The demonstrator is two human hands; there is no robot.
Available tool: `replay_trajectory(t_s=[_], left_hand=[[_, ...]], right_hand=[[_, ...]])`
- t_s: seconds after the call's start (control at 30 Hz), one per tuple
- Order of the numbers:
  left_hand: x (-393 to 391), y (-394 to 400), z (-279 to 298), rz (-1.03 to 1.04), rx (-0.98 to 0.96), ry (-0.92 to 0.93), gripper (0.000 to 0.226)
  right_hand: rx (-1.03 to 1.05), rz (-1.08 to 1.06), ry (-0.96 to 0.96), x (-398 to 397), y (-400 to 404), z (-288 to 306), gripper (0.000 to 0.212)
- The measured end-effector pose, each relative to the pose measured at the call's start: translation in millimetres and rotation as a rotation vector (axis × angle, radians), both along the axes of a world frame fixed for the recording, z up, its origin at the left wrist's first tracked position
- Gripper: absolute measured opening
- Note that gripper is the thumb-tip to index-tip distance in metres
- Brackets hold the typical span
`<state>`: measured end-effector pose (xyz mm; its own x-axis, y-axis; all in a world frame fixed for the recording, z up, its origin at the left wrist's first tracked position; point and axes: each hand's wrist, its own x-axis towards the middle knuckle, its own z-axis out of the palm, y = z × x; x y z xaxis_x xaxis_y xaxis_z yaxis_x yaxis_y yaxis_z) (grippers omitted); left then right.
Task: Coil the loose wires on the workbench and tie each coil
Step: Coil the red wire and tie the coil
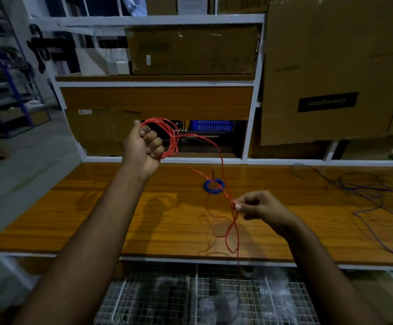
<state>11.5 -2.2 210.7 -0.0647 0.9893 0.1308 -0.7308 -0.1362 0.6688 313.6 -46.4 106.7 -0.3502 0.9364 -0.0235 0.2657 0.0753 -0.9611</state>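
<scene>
Left hand [144, 146], raised above the surface [92, 207], fingers curled round a bundle of red wire loops [170, 137]; right hand [258, 207], lower and well apart from it, pinching the same red wire's free run [221, 160] between thumb and fingertips. The slack below the pinch lies in crossing loops [230, 233] on the surface and trails over its near edge: likely to knot or snag if drawn in quickly, and loops may slip from the left fist. A coiled blue wire [213, 186] lies just beyond the right hand; loose purple wires [366, 191] sprawl far right.
</scene>
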Motion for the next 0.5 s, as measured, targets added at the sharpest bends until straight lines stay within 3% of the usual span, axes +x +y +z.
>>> replay_trajectory(t_s=[0.1, 0.17, 0.33, 0.5], left_hand=[[-2.7, 1.0, 2.7, 0.007, 0.005, -0.008, 0.048], [-0.2, 1.3, 4.1, -0.003, 0.005, -0.007, 0.049], [9.9, 0.2, 5.0, -0.025, -0.007, 0.028, 0.048], [18.2, -1.9, 10.4, -0.053, -0.007, 0.04, 0.048]], right_hand=[[-0.187, 0.136, 0.268, 4.9, -2.2, -3.4, 0.003], [-0.245, 0.21, 0.328, 4.3, -2.7, -6.9, 0.004], [-0.196, 0.185, 0.128, -15.7, 1.6, -27.3, 0.025], [-0.132, 0.347, -0.119, -65.7, -6.3, -45.1, 0.058]])
